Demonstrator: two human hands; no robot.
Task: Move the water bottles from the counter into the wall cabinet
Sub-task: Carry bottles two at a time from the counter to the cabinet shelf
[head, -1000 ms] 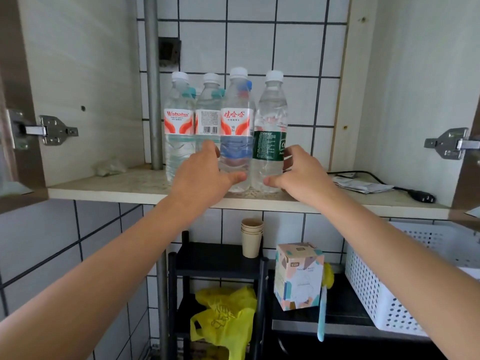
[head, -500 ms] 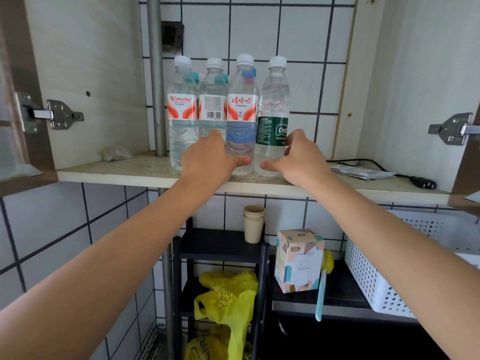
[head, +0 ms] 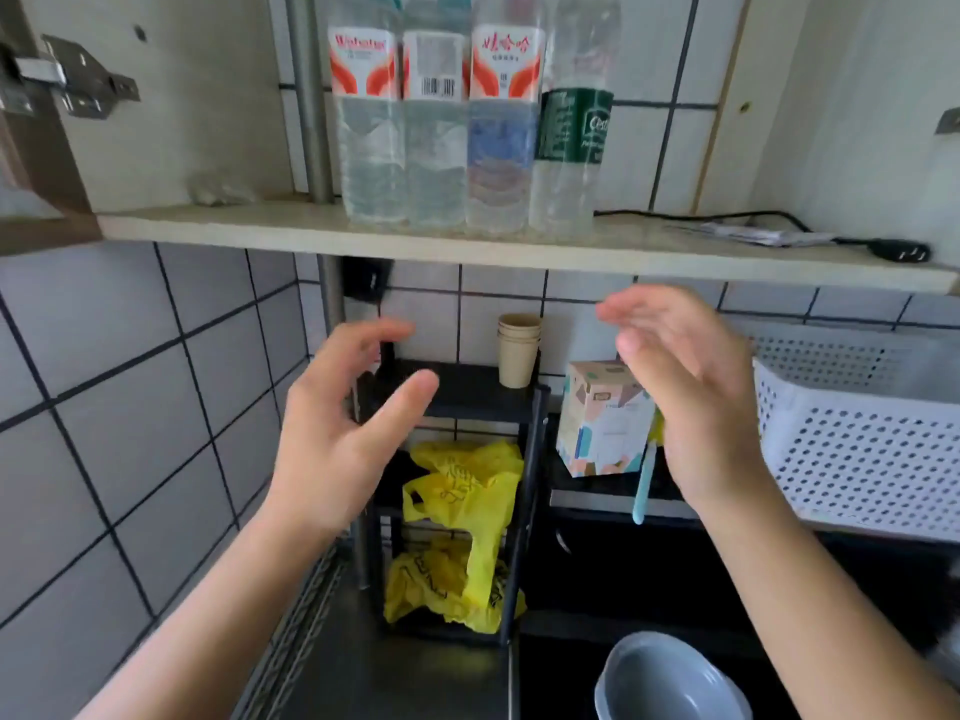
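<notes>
Cabinet shelf [head: 218, 226] across upper frame: four bottles [head: 467, 137] packed upright, touching, apparently to save space; below, left hand [head: 343, 433] and right hand [head: 685, 397] empty, fingers spread.

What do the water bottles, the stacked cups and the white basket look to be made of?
Water bottles: clear, thin plastic; the tiles show through and the walls are ribbed. Stacked cups: likely paper, matte tan with rolled rims. White basket: probably moulded plastic, smooth and evenly perforated.
</notes>
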